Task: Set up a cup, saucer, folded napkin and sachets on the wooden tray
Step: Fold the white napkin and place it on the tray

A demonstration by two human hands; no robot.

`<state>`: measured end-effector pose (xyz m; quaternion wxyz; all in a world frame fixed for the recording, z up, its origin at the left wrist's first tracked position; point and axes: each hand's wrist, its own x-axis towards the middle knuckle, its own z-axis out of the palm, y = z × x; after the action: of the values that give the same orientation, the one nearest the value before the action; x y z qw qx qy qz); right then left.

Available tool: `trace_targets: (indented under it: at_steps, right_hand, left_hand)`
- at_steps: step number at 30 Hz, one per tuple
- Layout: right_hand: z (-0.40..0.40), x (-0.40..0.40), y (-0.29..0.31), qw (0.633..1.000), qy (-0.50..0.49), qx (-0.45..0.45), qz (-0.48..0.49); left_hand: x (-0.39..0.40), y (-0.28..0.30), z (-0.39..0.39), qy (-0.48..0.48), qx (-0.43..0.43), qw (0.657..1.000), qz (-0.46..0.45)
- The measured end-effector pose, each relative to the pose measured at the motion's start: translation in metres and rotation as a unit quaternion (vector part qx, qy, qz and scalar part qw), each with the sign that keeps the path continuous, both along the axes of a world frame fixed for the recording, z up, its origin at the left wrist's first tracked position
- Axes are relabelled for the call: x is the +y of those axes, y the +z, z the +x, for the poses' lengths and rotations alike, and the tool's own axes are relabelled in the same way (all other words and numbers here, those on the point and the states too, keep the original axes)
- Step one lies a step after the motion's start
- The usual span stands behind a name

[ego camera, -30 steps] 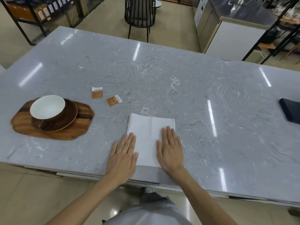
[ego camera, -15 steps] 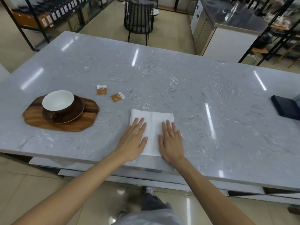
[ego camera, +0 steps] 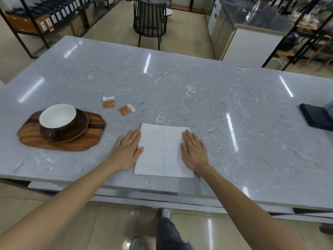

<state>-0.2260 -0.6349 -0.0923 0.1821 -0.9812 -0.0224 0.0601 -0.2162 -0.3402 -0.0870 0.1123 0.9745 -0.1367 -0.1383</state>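
Observation:
A white napkin [ego camera: 163,150] lies flat near the table's front edge, with a crease down its middle. My left hand [ego camera: 127,149] rests flat at its left edge, fingers together, thumb touching the paper. My right hand [ego camera: 194,151] lies flat on its right side. A wooden tray [ego camera: 59,144] sits at the left with a brown saucer [ego camera: 79,129] on it and a brown cup with a white inside [ego camera: 57,118] on the saucer. Two orange and white sachets, one [ego camera: 108,102] and another [ego camera: 126,110], lie on the table beyond the napkin's left side.
The grey marble table [ego camera: 198,91] stretches wide. A dark flat object [ego camera: 317,116] lies at the right edge. Beyond the table stand a black chair [ego camera: 149,20], shelving at the left and a counter [ego camera: 252,33] at the right.
My hands have slid apart across the napkin, the left one out to its left edge and the right one to its right side. The camera view has shifted back a little.

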Motion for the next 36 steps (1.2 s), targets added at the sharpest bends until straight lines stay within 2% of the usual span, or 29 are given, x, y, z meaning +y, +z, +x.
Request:
trace_targets:
  at_steps: [3, 6, 11, 14, 16, 20, 21, 23, 26, 28, 31, 36]
  right_hand:
    - [0.02, -0.006, 0.014, 0.995, -0.061, -0.029, 0.075]
    - [0.052, -0.01, 0.028, 0.994, -0.059, 0.007, 0.095]
    - [0.091, -0.023, 0.03, 0.991, 0.002, 0.108, 0.074]
    - [0.105, -0.031, 0.027, 0.984, 0.014, 0.147, 0.098]
    - [0.112, -0.034, 0.029, 0.982, 0.023, 0.161, 0.097]
    - [0.119, -0.031, 0.037, 0.979, 0.069, 0.182, 0.054]
    - [0.119, -0.031, 0.04, 0.979, 0.08, 0.181, 0.051]
    - [0.116, -0.031, 0.047, 0.98, 0.085, 0.164, 0.076]
    - [0.104, -0.036, 0.064, 0.957, 0.029, 0.172, 0.233]
    - [0.094, -0.039, 0.08, 0.928, 0.012, 0.199, 0.316]
    - [0.08, -0.045, 0.107, 0.931, 0.055, 0.195, 0.303]
    - [0.067, -0.045, 0.155, 0.948, 0.104, 0.137, 0.267]
  left_hand:
    - [0.002, 0.013, 0.016, 0.008, -0.027, 0.994, -0.108]
    - [-0.013, 0.026, 0.045, 0.036, -0.062, 0.984, -0.162]
    - [-0.032, 0.029, 0.099, 0.005, 0.042, 0.994, -0.101]
    - [-0.03, 0.032, 0.124, 0.016, 0.133, 0.985, -0.108]
    - [-0.029, 0.035, 0.134, 0.009, 0.182, 0.98, -0.074]
    - [-0.033, 0.04, 0.136, -0.009, 0.192, 0.98, -0.05]
    - [-0.032, 0.041, 0.134, -0.006, 0.179, 0.981, -0.071]
    - [-0.028, 0.045, 0.126, 0.019, 0.173, 0.97, -0.169]
    - [-0.017, 0.061, 0.108, 0.082, 0.209, 0.914, -0.339]
    - [-0.008, 0.073, 0.097, 0.094, 0.214, 0.89, -0.392]
    - [0.003, 0.092, 0.079, 0.069, 0.216, 0.873, -0.432]
    - [0.014, 0.135, 0.056, 0.054, 0.139, 0.868, -0.473]
